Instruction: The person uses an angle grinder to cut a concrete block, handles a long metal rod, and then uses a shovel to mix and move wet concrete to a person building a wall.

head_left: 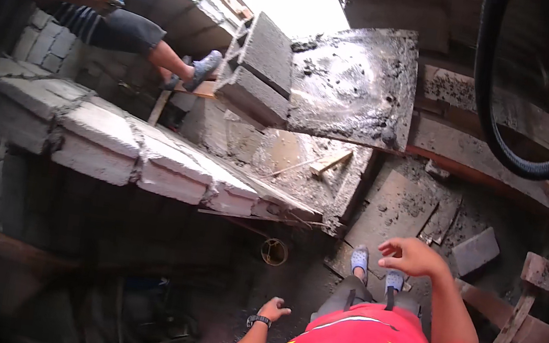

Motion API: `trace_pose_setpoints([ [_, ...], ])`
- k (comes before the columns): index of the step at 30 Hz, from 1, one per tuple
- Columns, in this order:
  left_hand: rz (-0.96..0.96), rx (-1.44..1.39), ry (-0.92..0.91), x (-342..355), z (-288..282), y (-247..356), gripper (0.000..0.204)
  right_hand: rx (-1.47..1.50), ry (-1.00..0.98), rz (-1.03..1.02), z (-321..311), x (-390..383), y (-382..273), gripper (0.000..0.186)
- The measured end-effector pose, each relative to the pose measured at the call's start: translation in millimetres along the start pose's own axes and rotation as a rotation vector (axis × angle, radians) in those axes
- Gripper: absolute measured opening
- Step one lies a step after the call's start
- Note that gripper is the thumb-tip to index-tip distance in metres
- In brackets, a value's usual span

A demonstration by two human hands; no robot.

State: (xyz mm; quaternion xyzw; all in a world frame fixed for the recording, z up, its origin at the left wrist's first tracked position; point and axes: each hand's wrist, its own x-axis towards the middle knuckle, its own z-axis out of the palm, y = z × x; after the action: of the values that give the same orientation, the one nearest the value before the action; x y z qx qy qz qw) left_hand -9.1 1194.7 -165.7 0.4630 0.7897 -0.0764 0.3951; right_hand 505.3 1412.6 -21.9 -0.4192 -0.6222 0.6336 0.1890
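Observation:
My right hand hangs in the air in front of my body, over the wooden planks. Its fingers are loosely bent and apart, with nothing between them. Lower and to the left is my left hand, a dark watch on its wrist. Its fingers curl a little and hold nothing that I can see. Both hands are away from the mortar-smeared board ahead of me. Two hollow concrete blocks stand against that board's left edge. A single grey block lies right of my right hand.
An unfinished block wall runs across the left. Beyond it sits another person in a striped shirt, legs toward the blocks. Mortar-spattered planks lie underfoot. A black cable loop hangs at upper right. Timber pieces stand at right.

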Motion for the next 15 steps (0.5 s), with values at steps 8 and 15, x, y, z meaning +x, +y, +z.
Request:
trace_pose_setpoints([
  [8, 0.170, -0.231, -0.043, -8.2, 4.6, 79.8, 0.058, 0.086, 0.203, 0.013, -39.4, -16.5, -12.7, 0.046],
  [15, 0.366, -0.251, 0.088, -17.1, -34.7, 152.4, 0.048, 0.226, 0.219, -0.029, -41.5, -16.5, -43.2, 0.045],
])
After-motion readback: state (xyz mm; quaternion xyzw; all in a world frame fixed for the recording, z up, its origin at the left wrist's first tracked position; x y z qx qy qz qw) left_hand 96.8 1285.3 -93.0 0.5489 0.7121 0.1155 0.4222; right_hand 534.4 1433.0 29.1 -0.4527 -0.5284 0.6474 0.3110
